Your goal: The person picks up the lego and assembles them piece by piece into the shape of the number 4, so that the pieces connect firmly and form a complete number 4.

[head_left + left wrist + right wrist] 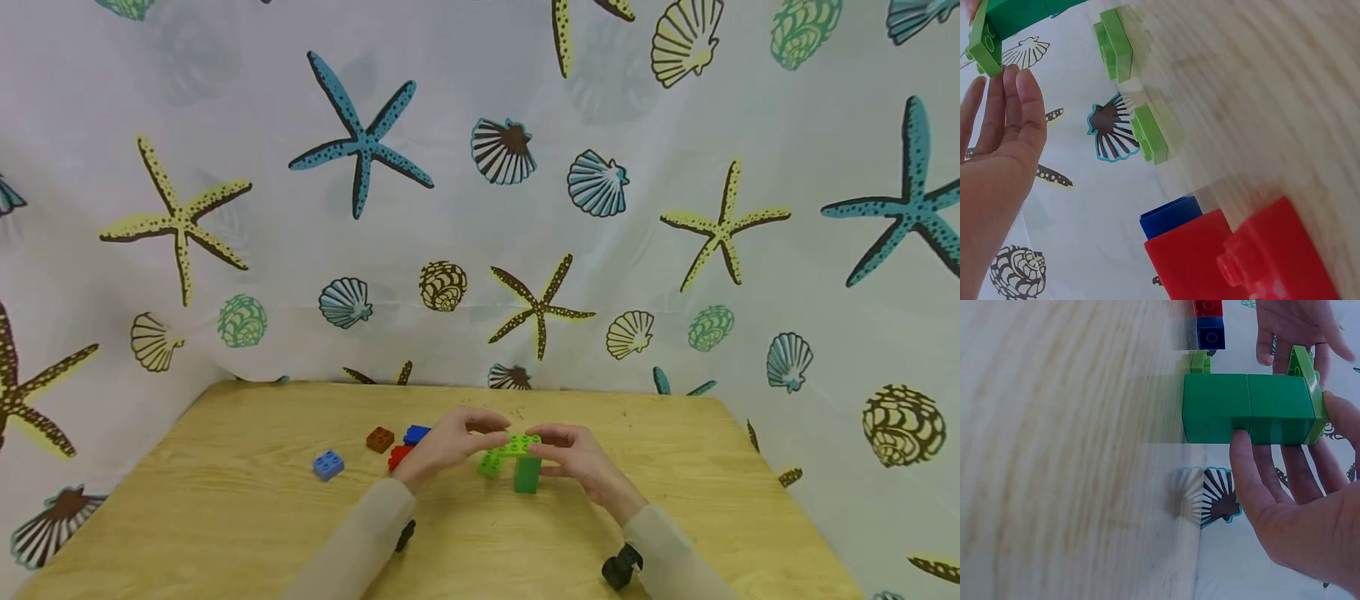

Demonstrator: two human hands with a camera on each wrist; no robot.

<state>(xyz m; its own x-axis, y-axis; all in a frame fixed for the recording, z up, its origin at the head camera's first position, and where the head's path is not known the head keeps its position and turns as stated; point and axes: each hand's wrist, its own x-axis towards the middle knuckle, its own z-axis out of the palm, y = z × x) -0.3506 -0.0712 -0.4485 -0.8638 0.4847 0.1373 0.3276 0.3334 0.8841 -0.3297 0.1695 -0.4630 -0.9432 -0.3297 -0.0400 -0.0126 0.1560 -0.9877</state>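
Pinching lime-green rectangular plastic brick (516,447), set atop stacked dark green plastic blocks (1222,409), with right hand (577,458). Holding left hand (452,442) open at brick's overhanging end.

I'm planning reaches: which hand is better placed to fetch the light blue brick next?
Probably the left hand: it is nearer the light blue brick and shows no clear grip, while the right hand is farther away, holding the dark green stack.
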